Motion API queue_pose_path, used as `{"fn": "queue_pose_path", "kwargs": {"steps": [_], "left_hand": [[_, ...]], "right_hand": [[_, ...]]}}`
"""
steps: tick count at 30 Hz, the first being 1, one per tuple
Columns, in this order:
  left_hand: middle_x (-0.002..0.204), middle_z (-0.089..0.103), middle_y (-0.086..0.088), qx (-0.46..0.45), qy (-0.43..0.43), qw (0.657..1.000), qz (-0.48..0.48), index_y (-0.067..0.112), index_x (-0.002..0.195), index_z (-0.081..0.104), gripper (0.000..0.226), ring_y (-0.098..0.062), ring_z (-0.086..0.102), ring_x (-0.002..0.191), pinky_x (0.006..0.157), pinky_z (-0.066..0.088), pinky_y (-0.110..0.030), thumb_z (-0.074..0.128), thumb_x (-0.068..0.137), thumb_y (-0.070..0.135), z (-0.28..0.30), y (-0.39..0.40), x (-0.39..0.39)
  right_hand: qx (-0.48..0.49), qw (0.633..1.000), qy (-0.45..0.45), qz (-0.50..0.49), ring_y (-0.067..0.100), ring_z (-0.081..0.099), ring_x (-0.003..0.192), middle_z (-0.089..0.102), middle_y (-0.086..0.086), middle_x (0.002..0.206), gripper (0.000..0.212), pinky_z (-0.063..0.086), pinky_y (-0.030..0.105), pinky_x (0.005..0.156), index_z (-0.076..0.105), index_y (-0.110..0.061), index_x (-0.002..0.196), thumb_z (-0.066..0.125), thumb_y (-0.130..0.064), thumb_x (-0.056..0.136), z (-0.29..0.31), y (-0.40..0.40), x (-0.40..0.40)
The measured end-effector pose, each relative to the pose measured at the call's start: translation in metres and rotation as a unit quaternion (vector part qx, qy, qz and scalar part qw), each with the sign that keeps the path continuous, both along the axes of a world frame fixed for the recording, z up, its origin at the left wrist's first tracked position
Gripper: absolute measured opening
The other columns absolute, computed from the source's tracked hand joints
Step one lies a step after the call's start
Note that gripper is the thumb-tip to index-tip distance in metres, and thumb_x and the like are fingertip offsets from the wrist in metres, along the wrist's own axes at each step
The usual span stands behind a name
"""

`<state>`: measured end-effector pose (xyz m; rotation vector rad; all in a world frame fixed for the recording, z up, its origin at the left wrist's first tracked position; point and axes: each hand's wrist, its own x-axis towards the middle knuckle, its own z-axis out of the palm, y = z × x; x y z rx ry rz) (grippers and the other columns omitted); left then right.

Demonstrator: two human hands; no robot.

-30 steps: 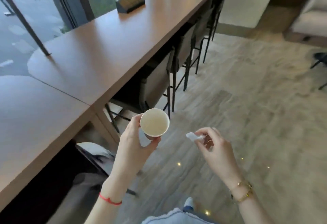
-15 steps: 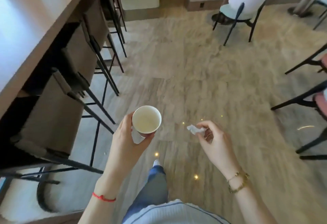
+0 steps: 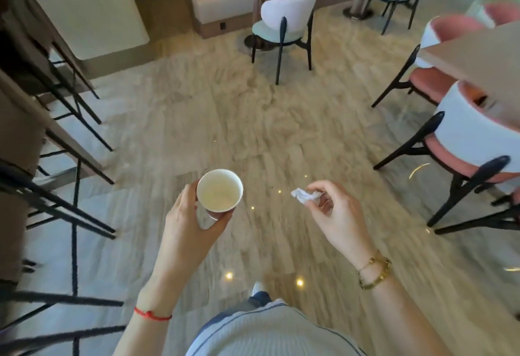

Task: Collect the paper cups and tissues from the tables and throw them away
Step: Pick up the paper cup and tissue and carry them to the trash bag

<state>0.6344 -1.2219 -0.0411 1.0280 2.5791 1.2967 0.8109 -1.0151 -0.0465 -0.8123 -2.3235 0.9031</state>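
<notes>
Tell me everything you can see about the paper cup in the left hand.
The paper cup is small, white and round, with a rolled rim and a pale cream inside that looks empty. It looks like thin paper. It is held roughly upright, mouth toward the camera, above the wood-look floor. The left hand grips it from the side and below, thumb at its left wall, fingers curled under its base. Nothing else touches it.

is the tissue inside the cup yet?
No, the right hand pinches the crumpled tissue apart from the paper cup, which the left hand holds.
</notes>
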Motion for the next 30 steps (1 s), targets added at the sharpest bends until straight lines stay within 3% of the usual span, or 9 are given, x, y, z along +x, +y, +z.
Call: {"fn": "queue_pose_path", "kwargs": {"steps": [3,8,13,17,22,26,30], "left_hand": [[0.109,0.059,0.015,-0.002,-0.004,0.999,-0.042,0.032,0.118,0.049,0.061,-0.007,0.060,0.093,0.072,0.040,-0.005,0.084,0.069,0.038,0.006,0.060,-0.049],[0.109,0.061,0.011,-0.007,-0.013,0.995,-0.100,0.026,0.121,0.051,0.063,-0.010,0.061,0.095,0.079,0.049,-0.022,0.085,0.068,0.036,0.010,0.151,-0.111],[0.112,0.062,0.009,-0.006,-0.022,0.991,-0.131,0.023,0.121,0.052,0.062,-0.011,0.062,0.099,0.082,0.052,-0.027,0.085,0.070,0.034,0.000,0.244,-0.160],[0.109,0.063,0.006,-0.015,-0.031,0.988,-0.152,0.021,0.119,0.052,0.060,-0.013,0.062,0.099,0.080,0.050,-0.023,0.084,0.070,0.032,-0.008,0.330,-0.200],[0.109,0.061,0.008,-0.011,-0.017,0.988,-0.155,0.020,0.119,0.052,0.061,-0.013,0.061,0.097,0.073,0.040,-0.004,0.085,0.069,0.030,0.001,0.457,-0.263],[0.108,0.061,0.007,0.003,-0.004,0.990,-0.142,0.018,0.118,0.053,0.060,-0.014,0.061,0.095,0.073,0.039,-0.003,0.086,0.069,0.030,0.015,0.552,-0.311],[0.109,0.062,0.004,0.003,-0.008,0.992,-0.125,0.016,0.118,0.053,0.060,-0.014,0.062,0.096,0.076,0.040,-0.006,0.085,0.069,0.030,0.016,0.625,-0.357]], "right_hand": [[-0.001,0.999,0.008,-0.044,0.009,0.061,0.075,0.065,-0.002,0.093,0.022,0.047,0.016,0.068,0.062,-0.019,0.099,0.069,-0.008,0.081,0.004,0.047,-0.031],[-0.014,0.993,0.003,-0.117,0.005,0.057,0.070,0.064,-0.004,0.090,0.022,0.041,0.008,0.063,0.063,-0.018,0.099,0.071,-0.009,0.081,-0.003,0.112,-0.066],[-0.035,0.989,-0.012,-0.142,0.003,0.059,0.072,0.064,-0.005,0.091,0.022,0.043,0.007,0.064,0.062,-0.020,0.100,0.070,-0.011,0.082,-0.018,0.184,-0.107],[-0.040,0.987,-0.015,-0.155,0.002,0.060,0.073,0.064,-0.005,0.094,0.022,0.045,0.008,0.064,0.062,-0.018,0.102,0.070,-0.010,0.083,-0.024,0.261,-0.147],[-0.029,0.987,-0.008,-0.158,0.004,0.061,0.076,0.064,-0.005,0.094,0.022,0.045,0.008,0.066,0.063,-0.015,0.101,0.070,-0.007,0.082,-0.009,0.389,-0.210],[-0.025,0.988,-0.006,-0.151,0.016,0.061,0.076,0.065,0.000,0.093,0.022,0.048,0.019,0.068,0.063,-0.014,0.103,0.068,-0.006,0.082,0.008,0.489,-0.266],[-0.035,0.989,-0.017,-0.145,0.016,0.062,0.079,0.064,0.001,0.096,0.023,0.050,0.025,0.071,0.062,-0.014,0.104,0.068,-0.008,0.083,0.010,0.570,-0.313]]}}
